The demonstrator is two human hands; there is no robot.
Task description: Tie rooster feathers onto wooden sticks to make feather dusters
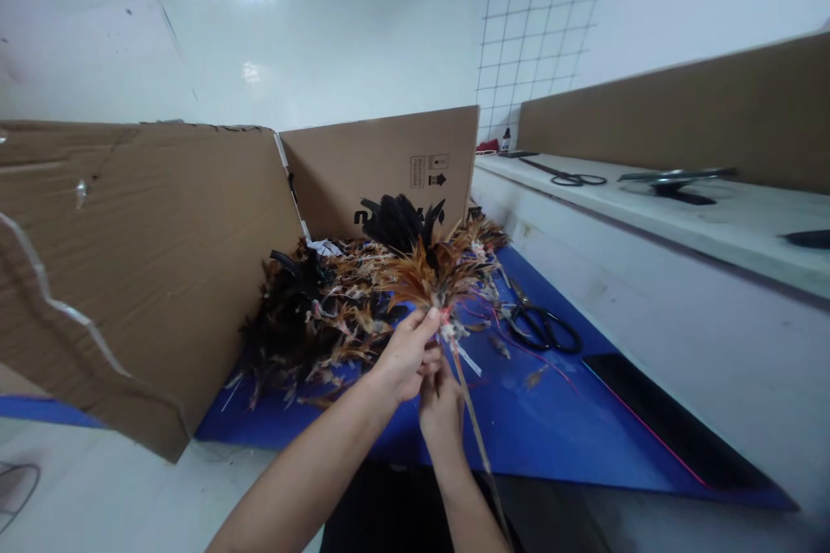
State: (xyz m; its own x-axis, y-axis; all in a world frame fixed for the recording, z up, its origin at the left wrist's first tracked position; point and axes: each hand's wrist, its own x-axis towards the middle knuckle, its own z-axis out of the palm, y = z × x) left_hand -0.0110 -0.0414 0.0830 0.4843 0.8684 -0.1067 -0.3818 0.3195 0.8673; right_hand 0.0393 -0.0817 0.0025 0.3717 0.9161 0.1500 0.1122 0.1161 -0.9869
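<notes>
A fan-shaped bunch of brown and black feathers (431,272) stands upright before me, with reddish binding and pale, ragged quill ends at its base. My left hand (408,354) pinches that base between thumb and fingers. Just below and to the right, my right hand (443,406) is closed, its curled fingers against those of the left; what they grip is hidden. From the base a thin tan strip (476,428) runs down past my right wrist to the lower edge of the picture. Loose feathers (337,320) lie heaped behind and left of my hands.
Black-handled scissors (543,328) and a pinkish-red thread (541,356) lie right on the blue tabletop (519,441). A dark flat panel (674,419) lies by the right edge. Cardboard walls (149,251) enclose the left and back. On the white ledge (622,199) are more scissors (574,178).
</notes>
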